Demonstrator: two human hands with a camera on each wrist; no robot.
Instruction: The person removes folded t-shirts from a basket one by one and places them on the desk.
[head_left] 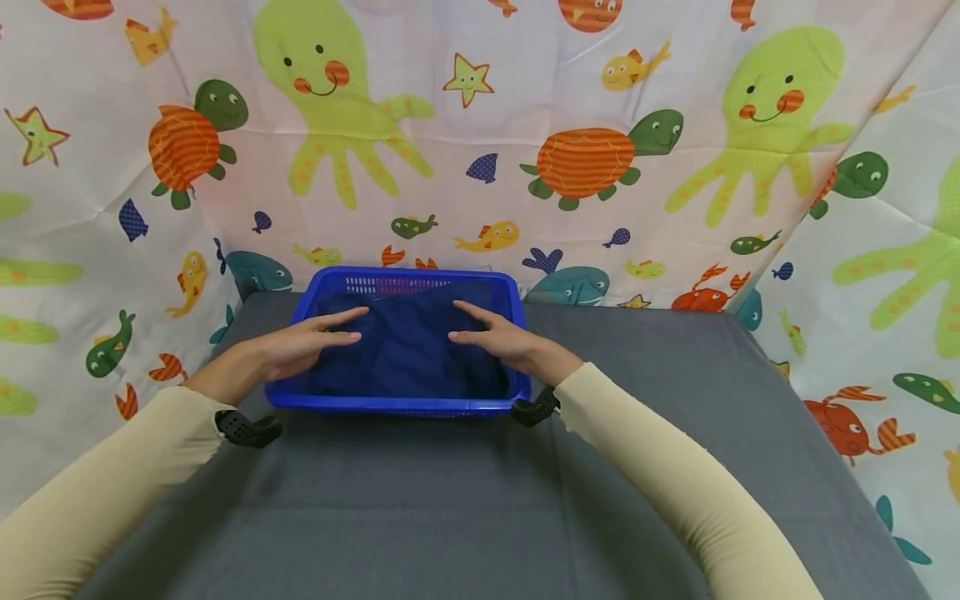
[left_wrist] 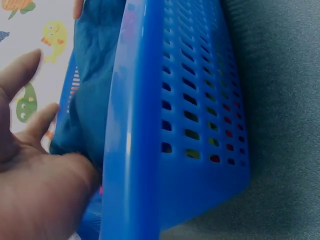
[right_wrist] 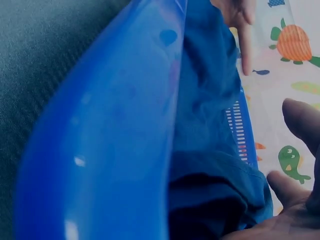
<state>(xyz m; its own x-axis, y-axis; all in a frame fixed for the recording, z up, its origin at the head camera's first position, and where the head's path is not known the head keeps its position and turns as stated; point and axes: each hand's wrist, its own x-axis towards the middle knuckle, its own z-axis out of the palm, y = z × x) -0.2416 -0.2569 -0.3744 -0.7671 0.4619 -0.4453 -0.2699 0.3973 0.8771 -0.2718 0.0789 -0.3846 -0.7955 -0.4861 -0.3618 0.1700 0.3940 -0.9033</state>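
Note:
A blue plastic basket (head_left: 397, 405) with slotted walls holds dark blue cloth (head_left: 408, 350). My left hand (head_left: 303, 343) is over the basket's left part, fingers extended toward the right and holding nothing. Over the right part is my right hand (head_left: 501, 337), its fingers pointing left, also empty. The left wrist view shows my left hand (left_wrist: 40, 175) beside the cloth (left_wrist: 92, 105) and the basket rim (left_wrist: 131, 125). In the right wrist view my right hand (right_wrist: 285, 215) is close to the cloth (right_wrist: 207, 135); whether it touches the cloth I cannot tell.
The basket stands on a grey cloth-covered table (head_left: 420, 508), near its back edge. Behind it and at both sides hangs a white curtain (head_left: 480, 117) printed with sea animals. Black bands are on both wrists, below cream sleeves.

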